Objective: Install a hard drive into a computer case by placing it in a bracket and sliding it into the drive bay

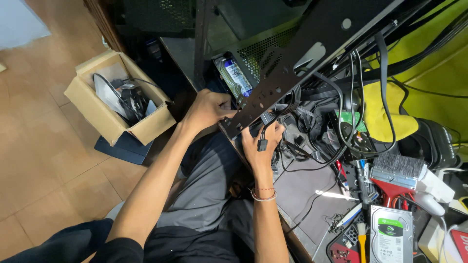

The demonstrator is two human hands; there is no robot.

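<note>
Case frame [292, 58] is matt black painted metal with perforated mesh bits, cables [312, 112] look like smooth black plastic, box [105, 119] is plain rough cardboard, floor [39, 160] is smooth wood-look.

Both bare arms reach forward and up, close together. Left hand [207, 109] is curled, knuckles up, fingers bent in a grip. Right hand [263, 141] is raised, fingers pinched, a bracelet on its wrist

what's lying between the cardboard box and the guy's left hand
Nothing lies there: the head view shows only a dark gap between the cardboard box and the left hand, which grips the black metal panel.
</note>
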